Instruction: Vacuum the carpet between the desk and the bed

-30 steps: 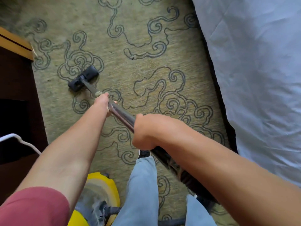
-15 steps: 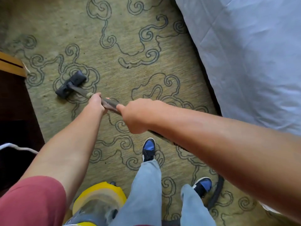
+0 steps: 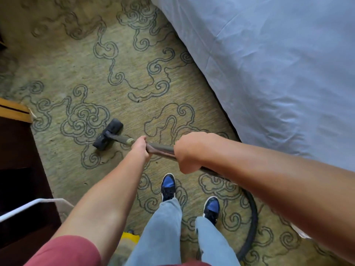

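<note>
A black vacuum head [image 3: 108, 134] lies flat on the green carpet [image 3: 123, 62] with grey swirl patterns, left of centre. A metal wand [image 3: 160, 149] runs from it back toward me. My left hand [image 3: 141, 147] grips the wand at its lower end, near the head. Higher up the wand, my right hand [image 3: 189, 151] is closed around it. The black hose [image 3: 251, 217] curves down behind my right forearm. The dark wooden desk [image 3: 17, 150] is at the left and the bed with a pale blue sheet [image 3: 269, 64] is at the right.
My two feet in blue and black shoes [image 3: 168, 186] stand on the carpet below the wand. A bit of the yellow vacuum body [image 3: 130, 237] shows behind my legs. A white cord [image 3: 25, 208] hangs by the desk at the lower left.
The vacuum head has been drawn back toward me and to the right across the carpet, away from the desk. Both hands kept their grip. The view has tilted, so the yellow body is mostly hidden.
</note>
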### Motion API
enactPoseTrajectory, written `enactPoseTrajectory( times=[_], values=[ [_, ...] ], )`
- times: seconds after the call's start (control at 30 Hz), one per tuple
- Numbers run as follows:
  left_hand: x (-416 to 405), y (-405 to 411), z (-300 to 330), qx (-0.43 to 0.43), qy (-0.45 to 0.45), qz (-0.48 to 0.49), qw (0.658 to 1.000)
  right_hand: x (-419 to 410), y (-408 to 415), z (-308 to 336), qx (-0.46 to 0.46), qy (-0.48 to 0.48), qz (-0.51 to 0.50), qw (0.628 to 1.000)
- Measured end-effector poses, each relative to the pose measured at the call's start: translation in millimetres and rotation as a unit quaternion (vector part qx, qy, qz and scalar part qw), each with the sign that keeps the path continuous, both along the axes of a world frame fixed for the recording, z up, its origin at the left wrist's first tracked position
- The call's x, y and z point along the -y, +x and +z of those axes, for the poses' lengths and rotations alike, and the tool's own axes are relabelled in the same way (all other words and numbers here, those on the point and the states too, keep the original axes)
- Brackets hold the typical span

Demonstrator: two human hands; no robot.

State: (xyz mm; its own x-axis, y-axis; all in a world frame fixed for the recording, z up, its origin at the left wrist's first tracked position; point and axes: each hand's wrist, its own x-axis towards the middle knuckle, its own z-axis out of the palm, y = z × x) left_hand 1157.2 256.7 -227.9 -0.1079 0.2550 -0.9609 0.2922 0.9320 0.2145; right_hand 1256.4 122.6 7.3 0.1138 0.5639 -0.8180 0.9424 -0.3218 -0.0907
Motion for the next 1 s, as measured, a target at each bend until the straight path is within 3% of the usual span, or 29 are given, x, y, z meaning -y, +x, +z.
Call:
enactPoseTrajectory(
  times=[0.13,0.3,0.47,0.6,1.0],
  values=[
    [64,15,12,0.011,-0.022,-0.014,1.000,60,12,20,0.010,-0.019,-0.021,1.000],
    [147,35,21,0.026,0.035,0.060,0.997,144,23,29,0.004,-0.023,-0.066,0.998],
    [209,51,26,0.028,0.030,0.060,0.997,212,29,20,0.000,-0.033,-0.114,0.993],
    [229,58,31,0.015,0.030,0.048,0.998,234,36,15,-0.022,-0.065,-0.146,0.987],
    [259,87,79,0.038,0.028,-0.023,0.999,291,61,49,-0.038,-0.030,-0.144,0.988]
  ],
)
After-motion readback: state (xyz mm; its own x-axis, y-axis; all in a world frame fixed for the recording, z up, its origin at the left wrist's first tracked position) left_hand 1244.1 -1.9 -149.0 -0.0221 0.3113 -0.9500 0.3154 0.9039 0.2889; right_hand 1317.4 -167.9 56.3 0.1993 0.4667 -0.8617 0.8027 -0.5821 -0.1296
